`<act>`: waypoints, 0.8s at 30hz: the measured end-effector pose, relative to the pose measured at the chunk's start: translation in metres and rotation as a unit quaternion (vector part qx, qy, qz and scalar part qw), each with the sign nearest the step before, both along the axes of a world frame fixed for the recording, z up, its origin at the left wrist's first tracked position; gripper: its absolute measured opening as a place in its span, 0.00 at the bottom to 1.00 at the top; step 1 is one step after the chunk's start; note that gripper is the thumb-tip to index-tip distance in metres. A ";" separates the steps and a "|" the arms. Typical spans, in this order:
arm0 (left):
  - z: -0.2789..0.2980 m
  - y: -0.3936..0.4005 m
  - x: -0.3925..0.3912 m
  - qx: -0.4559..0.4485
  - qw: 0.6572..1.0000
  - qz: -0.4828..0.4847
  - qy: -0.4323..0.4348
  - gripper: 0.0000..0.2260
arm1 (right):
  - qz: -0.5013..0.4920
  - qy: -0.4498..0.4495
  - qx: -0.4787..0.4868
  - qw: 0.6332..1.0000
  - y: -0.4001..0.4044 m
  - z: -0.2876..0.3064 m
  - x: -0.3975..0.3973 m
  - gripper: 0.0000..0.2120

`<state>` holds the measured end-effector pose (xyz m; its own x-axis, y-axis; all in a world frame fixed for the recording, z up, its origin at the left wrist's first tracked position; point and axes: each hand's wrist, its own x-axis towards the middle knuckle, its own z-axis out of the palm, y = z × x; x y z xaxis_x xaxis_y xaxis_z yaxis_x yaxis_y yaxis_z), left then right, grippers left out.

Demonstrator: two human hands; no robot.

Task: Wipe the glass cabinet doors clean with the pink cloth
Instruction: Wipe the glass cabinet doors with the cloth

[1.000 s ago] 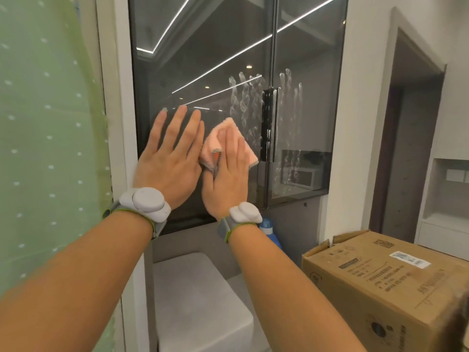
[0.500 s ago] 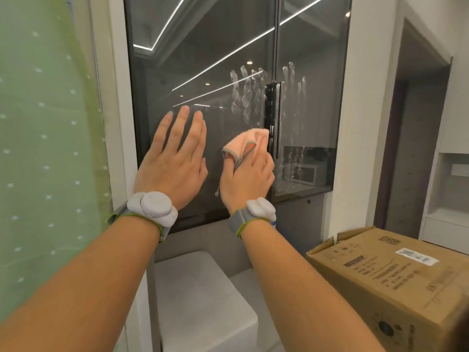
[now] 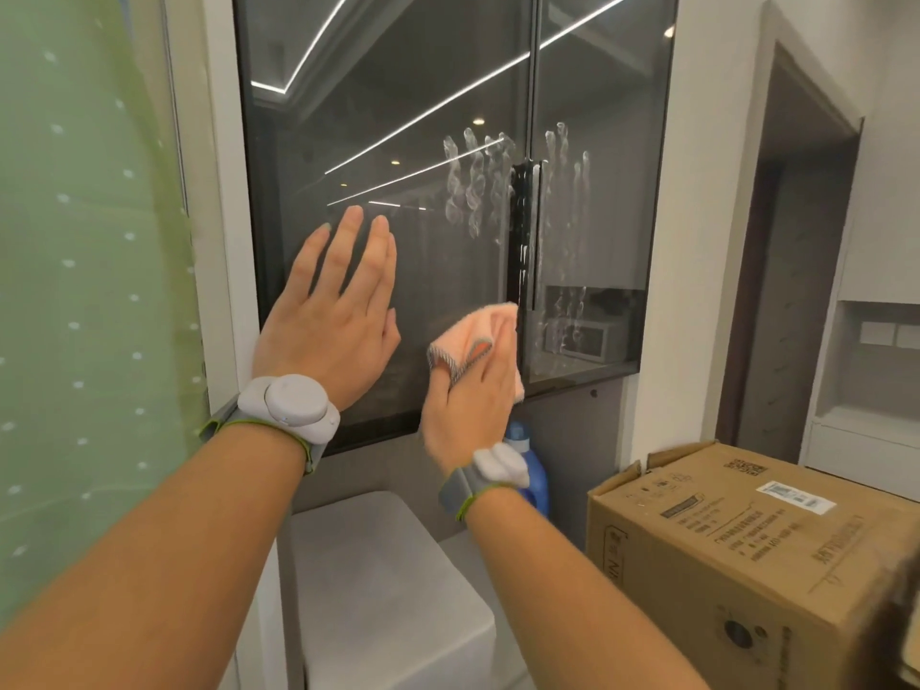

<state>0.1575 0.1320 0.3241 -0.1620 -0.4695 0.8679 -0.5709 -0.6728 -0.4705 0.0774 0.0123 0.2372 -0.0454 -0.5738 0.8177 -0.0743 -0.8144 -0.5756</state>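
Two dark glass cabinet doors fill the wall ahead: the left door (image 3: 388,117) and the right door (image 3: 597,231), meeting at a black vertical handle (image 3: 522,231). White smear marks (image 3: 473,186) streak the glass on both sides of the handle. My right hand (image 3: 473,390) presses the pink cloth (image 3: 483,331) against the lower right corner of the left door. My left hand (image 3: 333,321) lies flat on the same door's lower left, fingers spread.
A cardboard box (image 3: 756,555) stands at the lower right. A blue bottle (image 3: 527,460) sits below the doors behind my right wrist. A white block (image 3: 378,580) lies beneath. A green dotted curtain (image 3: 89,291) hangs at the left. A doorway (image 3: 786,251) opens at the right.
My right hand with the cloth has slid right toward the handle and then down to the door's lower corner. My left hand has stayed flat on the glass.
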 end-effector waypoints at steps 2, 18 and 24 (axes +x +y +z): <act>0.001 0.000 -0.001 0.002 1.000 0.000 0.001 0.30 | 0.022 0.009 -0.038 0.999 0.003 -0.008 0.000 0.36; 0.002 0.000 0.000 0.012 1.000 -0.009 0.010 0.30 | -0.015 -0.008 0.044 0.999 -0.011 0.006 0.002 0.39; -0.001 -0.001 0.001 0.015 1.000 -0.012 0.006 0.30 | -0.041 -0.011 0.054 0.998 -0.005 0.021 0.011 0.41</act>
<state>0.1582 0.1313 0.3235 -0.1634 -0.4908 0.8558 -0.5917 -0.6454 -0.4831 0.0887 0.0073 0.2581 -0.1126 -0.6517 0.7501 -0.1246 -0.7397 -0.6613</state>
